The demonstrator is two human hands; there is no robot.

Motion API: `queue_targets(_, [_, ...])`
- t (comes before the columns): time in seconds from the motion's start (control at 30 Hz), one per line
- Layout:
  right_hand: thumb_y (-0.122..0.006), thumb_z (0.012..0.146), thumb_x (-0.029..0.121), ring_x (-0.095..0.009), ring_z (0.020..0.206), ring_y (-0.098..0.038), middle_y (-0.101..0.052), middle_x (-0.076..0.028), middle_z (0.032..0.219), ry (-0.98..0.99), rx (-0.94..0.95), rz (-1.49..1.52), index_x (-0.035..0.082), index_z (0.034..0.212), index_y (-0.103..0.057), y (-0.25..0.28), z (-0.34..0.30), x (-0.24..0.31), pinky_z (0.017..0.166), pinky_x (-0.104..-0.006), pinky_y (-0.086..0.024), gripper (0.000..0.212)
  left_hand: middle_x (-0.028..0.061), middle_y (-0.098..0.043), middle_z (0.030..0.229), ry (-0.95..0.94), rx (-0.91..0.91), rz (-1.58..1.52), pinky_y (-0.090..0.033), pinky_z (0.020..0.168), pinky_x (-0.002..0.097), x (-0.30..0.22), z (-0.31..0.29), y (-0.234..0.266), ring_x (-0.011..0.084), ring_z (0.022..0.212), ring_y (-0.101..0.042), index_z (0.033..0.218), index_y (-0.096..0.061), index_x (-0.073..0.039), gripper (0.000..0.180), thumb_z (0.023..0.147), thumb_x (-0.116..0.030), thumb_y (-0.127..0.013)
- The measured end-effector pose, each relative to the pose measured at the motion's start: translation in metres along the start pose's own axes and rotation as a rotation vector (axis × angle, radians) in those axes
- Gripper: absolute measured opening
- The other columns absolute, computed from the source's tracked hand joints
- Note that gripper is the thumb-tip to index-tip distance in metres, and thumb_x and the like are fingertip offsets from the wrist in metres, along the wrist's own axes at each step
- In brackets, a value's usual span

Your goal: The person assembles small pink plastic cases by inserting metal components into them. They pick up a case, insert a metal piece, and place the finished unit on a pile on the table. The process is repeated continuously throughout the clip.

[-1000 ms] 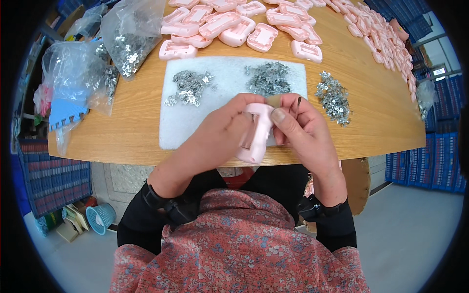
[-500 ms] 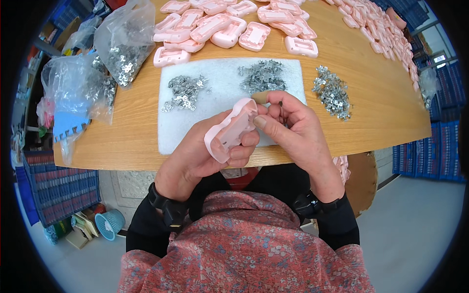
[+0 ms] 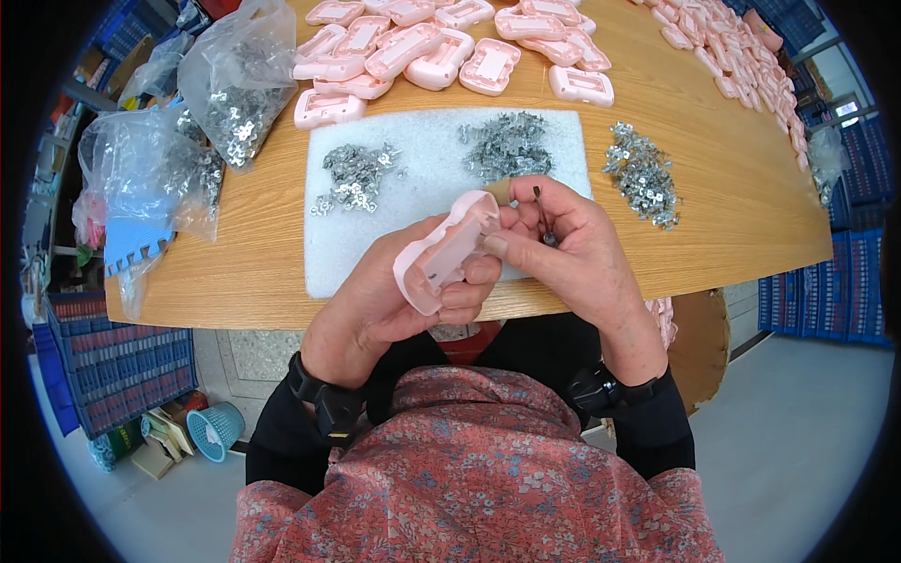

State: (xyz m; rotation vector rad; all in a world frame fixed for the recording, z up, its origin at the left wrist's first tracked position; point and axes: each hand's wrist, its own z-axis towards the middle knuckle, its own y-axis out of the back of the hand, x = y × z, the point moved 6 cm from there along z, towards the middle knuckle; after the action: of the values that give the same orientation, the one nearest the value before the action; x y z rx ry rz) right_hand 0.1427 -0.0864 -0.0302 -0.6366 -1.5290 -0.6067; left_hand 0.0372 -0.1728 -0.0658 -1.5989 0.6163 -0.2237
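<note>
My left hand (image 3: 375, 286) is wrapped round a pale pink plastic shell (image 3: 443, 258), tilted with its hollow inside facing up. My right hand (image 3: 572, 244) works at the shell's right rim, thumb and fingertips pressed together there. A tan cover sits on its forefinger. A thin dark tool (image 3: 538, 199), perhaps tweezers, lies across its curled fingers, mostly hidden. Any small part at the fingertips is too hidden to make out. Below the hands is a white foam sheet (image 3: 328, 263) with two piles of small metal clips, a left pile (image 3: 357, 174) and a right pile (image 3: 509, 145).
Another pile of metal clips (image 3: 643, 176) lies right of the sheet on the wooden table (image 3: 732, 225). Pink shells (image 3: 404, 52) are heaped at the back, more (image 3: 732, 56) at far right. Plastic bags of metal parts (image 3: 239, 94) stand at left. Blue crates (image 3: 122, 347) flank the table.
My right thumb has shifted slightly left and down against the shell's rim. The dark tool shows more between my right fingers. My left hand keeps its hold on the shell.
</note>
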Motion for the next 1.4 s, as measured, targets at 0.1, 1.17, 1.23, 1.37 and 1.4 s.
queue_targets(0.1, [-0.077,0.086,0.01,-0.001,0.068,-0.043,-0.049,0.008,0.073,-0.037,0.025,-0.026,0.0,0.098,-0.064,0.008,0.005,-0.007,0.063,-0.0177,-0.04,0.02,0.0009,-0.046,0.081,0.056,0.011,0.029,-0.029,0.05,0.0215,0.001,0.001,0.002,0.0084,0.058,-0.037,0.125,-0.051,-0.014,0.035,0.105,-0.04,-0.04])
queue_targets(1.17, [-0.072,0.084,0.012,-0.021,0.074,-0.062,-0.065,-0.011,0.086,0.268,0.183,-1.026,0.001,0.104,-0.069,-0.071,0.11,0.019,0.071,-0.0311,-0.051,0.022,0.016,-0.064,0.113,-0.384,-0.225,0.109,-0.059,0.084,0.0518,-0.034,-0.083,0.011,0.0309,0.102,-0.068,0.132,-0.043,-0.012,0.038,0.097,-0.012,-0.058])
queue_targets(1.23, [-0.071,0.084,0.013,-0.025,0.077,-0.064,-0.066,-0.013,0.087,0.255,0.197,-1.105,0.003,0.101,-0.069,-0.072,0.118,0.018,0.072,-0.0348,-0.052,0.021,0.0164,-0.064,0.112,-0.355,-0.209,0.119,-0.059,0.085,0.0543,-0.034,-0.083,0.013,0.032,0.103,-0.068,0.133,-0.042,-0.012,0.039,0.097,-0.012,-0.058])
queue_targets(1.37, [-0.067,0.084,0.016,-0.031,0.08,-0.066,-0.067,-0.016,0.087,0.307,0.197,-1.256,0.002,0.094,-0.068,-0.083,0.121,0.017,0.072,-0.0413,-0.052,0.017,0.0158,-0.063,0.11,-0.327,-0.186,0.152,-0.059,0.088,0.051,-0.035,-0.085,0.015,0.0281,0.101,-0.067,0.138,-0.042,-0.01,0.042,0.099,-0.012,-0.056])
queue_targets(1.4, [-0.066,0.085,0.017,-0.032,0.081,-0.066,-0.067,-0.016,0.087,0.299,0.194,-1.258,0.002,0.093,-0.067,-0.083,0.121,0.016,0.072,-0.0426,-0.052,0.017,0.016,-0.063,0.11,-0.32,-0.188,0.157,-0.059,0.088,0.0507,-0.035,-0.083,0.016,0.0277,0.101,-0.067,0.139,-0.042,-0.009,0.042,0.099,-0.012,-0.056])
